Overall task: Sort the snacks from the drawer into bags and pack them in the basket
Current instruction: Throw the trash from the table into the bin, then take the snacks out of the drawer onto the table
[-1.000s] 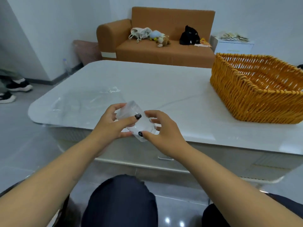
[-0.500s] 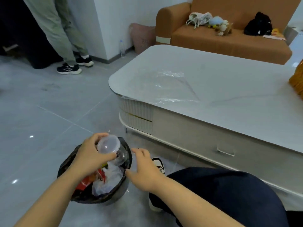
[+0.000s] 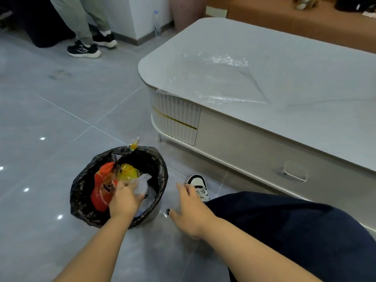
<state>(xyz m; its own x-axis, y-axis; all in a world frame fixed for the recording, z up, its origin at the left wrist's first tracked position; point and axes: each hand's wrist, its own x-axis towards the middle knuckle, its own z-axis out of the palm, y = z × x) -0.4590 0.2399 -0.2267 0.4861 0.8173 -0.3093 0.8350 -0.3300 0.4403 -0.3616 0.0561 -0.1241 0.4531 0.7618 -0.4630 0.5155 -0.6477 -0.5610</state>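
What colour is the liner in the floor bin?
Black liner, seen in the head view.

The left hand [image 3: 124,198] covers whatever its grip holds inside the black-lined round bin [image 3: 85,192]; the pale worktop [image 3: 305,78] runs off the right edge.

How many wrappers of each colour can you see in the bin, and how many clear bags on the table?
Orange-red wrapper: 1
Yellow wrapper: 1
Whitish translucent plastic: 1, under the left hand
Clear bag on the table: 1
Total: 4
A small yellow scrap also sits on the bin rim, not counted.
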